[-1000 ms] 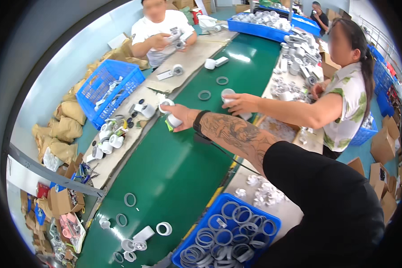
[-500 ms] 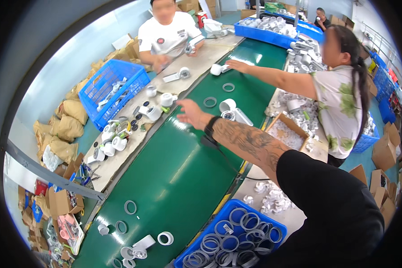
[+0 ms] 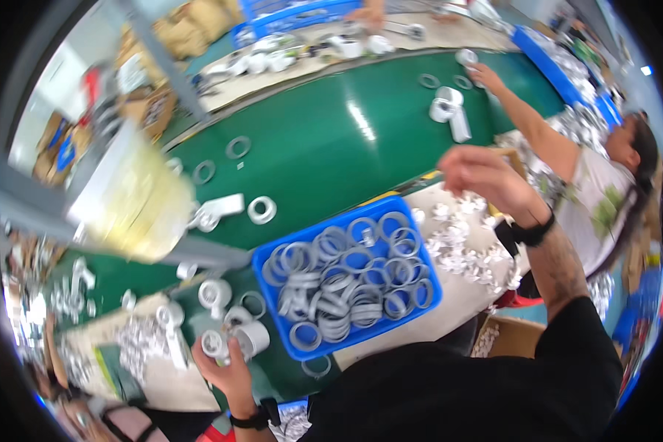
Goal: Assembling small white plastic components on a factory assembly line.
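At the lower left, my left hand point(image 3: 228, 374) is closed around a white round plastic housing point(image 3: 214, 343); a wider white cylinder-shaped part point(image 3: 253, 337) lies right beside it. My right hand point(image 3: 486, 180) hangs in the air near the belt's near edge, slightly blurred, fingers loosely bent and apart, with nothing visible in it. Below and right of that hand, small white finned parts point(image 3: 464, 243) are heaped on the worktop. Between my hands stands a blue bin point(image 3: 436, 298) of grey rings point(image 3: 366, 303).
A green conveyor belt point(image 3: 309, 147) carries loose rings point(image 3: 237, 147) and white housings point(image 3: 446, 107). A grey metal post point(image 3: 228, 253) with a yellowish tape-wrapped holder point(image 3: 136, 195) stands at left. At right, a co-worker's hand point(image 3: 486, 76) touches a white part. Another person's hand shows at the far side.
My view has swung left and downward. My right hand has drawn back from over the belt's far side to its near edge. My left hand has come into view, gripping a white housing.
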The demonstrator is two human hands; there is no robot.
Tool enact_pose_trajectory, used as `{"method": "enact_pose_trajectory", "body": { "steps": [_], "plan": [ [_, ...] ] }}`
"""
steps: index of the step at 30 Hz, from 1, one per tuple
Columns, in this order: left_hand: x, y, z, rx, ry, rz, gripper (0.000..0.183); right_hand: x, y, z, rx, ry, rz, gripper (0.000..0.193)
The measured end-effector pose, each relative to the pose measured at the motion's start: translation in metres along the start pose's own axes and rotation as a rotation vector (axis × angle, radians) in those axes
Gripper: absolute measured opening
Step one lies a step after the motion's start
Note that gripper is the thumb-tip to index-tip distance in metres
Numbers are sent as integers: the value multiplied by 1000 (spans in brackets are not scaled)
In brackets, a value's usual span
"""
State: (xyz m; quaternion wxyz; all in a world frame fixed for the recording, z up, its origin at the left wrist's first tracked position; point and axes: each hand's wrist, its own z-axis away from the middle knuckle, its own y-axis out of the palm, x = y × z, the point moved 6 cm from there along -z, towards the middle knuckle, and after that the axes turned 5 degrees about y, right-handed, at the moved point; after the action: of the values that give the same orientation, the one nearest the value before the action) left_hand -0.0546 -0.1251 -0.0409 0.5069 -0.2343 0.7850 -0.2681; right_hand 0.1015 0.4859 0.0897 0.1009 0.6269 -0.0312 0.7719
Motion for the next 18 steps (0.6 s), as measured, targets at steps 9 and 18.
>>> {"method": "enact_pose_trajectory", "body": {
  "steps": [9, 18],
  "plan": [
    [-57, -59, -10, -235, 37, 294, 60, -23, 183, 29, 259, -52, 372, 51],
    [-199, -8, -31, -121, -68, 841, 68, -8, 311, 34, 93, -614, 406, 100]
  ]
}}
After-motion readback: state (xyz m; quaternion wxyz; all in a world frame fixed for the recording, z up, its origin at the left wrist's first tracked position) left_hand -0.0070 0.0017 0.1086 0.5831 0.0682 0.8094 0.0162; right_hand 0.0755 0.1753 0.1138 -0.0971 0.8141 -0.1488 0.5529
